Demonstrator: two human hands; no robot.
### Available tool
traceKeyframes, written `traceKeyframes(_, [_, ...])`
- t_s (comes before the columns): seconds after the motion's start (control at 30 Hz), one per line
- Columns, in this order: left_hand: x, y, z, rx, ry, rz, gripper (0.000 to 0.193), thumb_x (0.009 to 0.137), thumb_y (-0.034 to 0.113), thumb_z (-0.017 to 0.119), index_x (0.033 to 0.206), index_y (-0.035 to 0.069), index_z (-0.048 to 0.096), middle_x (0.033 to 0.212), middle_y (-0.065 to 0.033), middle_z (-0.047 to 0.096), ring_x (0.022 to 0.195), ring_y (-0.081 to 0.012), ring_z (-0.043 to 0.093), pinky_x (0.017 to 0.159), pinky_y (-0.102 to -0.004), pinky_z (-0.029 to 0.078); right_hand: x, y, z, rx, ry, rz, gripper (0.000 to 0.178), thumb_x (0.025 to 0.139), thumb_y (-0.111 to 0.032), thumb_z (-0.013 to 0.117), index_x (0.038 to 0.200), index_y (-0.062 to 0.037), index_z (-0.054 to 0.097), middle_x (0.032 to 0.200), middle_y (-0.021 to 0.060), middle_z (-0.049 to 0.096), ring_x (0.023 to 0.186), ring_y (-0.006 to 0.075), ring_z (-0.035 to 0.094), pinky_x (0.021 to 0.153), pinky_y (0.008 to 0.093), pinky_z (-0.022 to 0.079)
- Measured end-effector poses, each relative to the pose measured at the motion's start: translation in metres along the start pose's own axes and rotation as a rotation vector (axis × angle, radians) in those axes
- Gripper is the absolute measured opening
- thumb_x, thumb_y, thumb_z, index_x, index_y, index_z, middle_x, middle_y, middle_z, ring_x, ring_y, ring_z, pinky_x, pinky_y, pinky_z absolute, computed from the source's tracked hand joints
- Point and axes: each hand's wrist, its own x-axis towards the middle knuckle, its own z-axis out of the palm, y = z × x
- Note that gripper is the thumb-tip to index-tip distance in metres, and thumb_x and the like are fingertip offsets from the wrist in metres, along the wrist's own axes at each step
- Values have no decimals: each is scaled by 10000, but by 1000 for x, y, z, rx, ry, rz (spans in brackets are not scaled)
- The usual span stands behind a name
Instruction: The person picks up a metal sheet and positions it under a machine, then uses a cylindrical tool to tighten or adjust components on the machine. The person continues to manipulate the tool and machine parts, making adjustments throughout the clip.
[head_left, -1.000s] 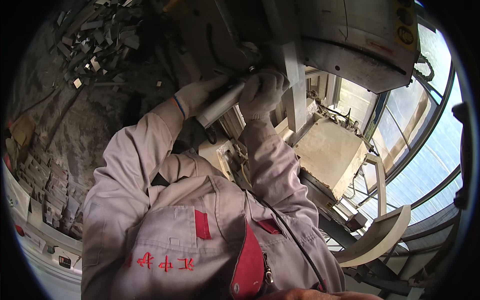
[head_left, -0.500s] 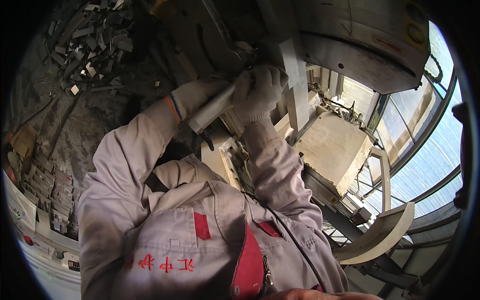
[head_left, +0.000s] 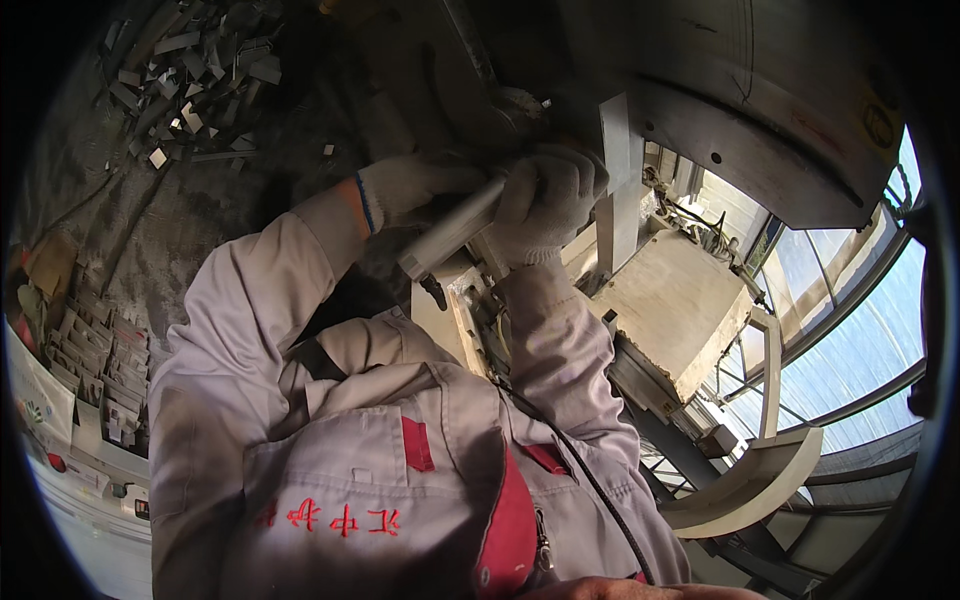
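Observation:
A smooth grey metal bar (head_left: 455, 232) slants upward to the right in front of my chest. My right hand (head_left: 548, 205), in a pale knitted glove, has its fingers wrapped round the bar's upper end. Close along the bar's left side is my left hand (head_left: 405, 188), gloved alike with an orange and blue cuff. Its fingers run into deep shadow behind the bar, so their grip is hidden. A black handle-like piece (head_left: 433, 291) hangs just below the bar's lower end. Beyond my right hand stands an upright flat metal plate (head_left: 620, 180).
A large metal machine housing (head_left: 760, 130) overhangs at upper right. Below it sits a pale box-like block (head_left: 680, 300), with a curved trough-like piece (head_left: 750, 490) lower down. Scrap metal offcuts (head_left: 200, 80) lie piled on the floor at upper left; stacked parts (head_left: 100, 360) stand at left.
The view has shifted a little, so the machine and bar sit slightly farther right and lower. The area around my hands looks darker. Both hands keep about the same place along the bar.

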Motion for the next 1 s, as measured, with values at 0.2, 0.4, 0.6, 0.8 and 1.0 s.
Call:
traceKeyframes(0.2, [-9,10,25,217,158,108,390,1135,252,637,1437,8,670,1468,-142,671,1265,-228,703,1079,-356,593,2,-1,2,39,16,-22,122,875,-48,704,957,-110,639,1036,97,686,1029,359,604,944,483,500])
traceKeyframes(0.4, [-2,-25,10,-896,-124,-46,471,1193,275,523,1568,-9,519,1494,-179,648,1318,-247,683,1158,-388,580,1,0,1,31,35,-29,100,891,-55,693,962,-102,642,1029,95,693,1011,341,595,949,468,480])
traceKeyframes(0.6, [5,-29,6,-551,-57,31,405,1163,295,610,1456,16,594,1384,-113,679,1224,-170,696,1032,-319,624,1,1,0,33,14,-31,105,894,-57,694,978,-99,645,1041,100,705,1031,345,595,949,472,478])
traceKeyframes(0.8, [8,-45,3,-1038,-396,25,511,1196,303,510,1590,-20,481,1547,-182,603,1401,-256,631,1210,-381,539,2,-3,-2,20,9,-18,64,908,-33,639,966,-56,650,1032,129,724,1042,347,613,953,468,515])
traceKeyframes(1.0, [9,-30,-5,-715,-261,12,482,1171,291,571,1537,-23,552,1459,-149,662,1300,-227,677,1112,-365,579,1,0,-2,21,-3,-28,93,902,-64,668,978,-107,636,1048,91,711,1031,340,593,944,475,482])
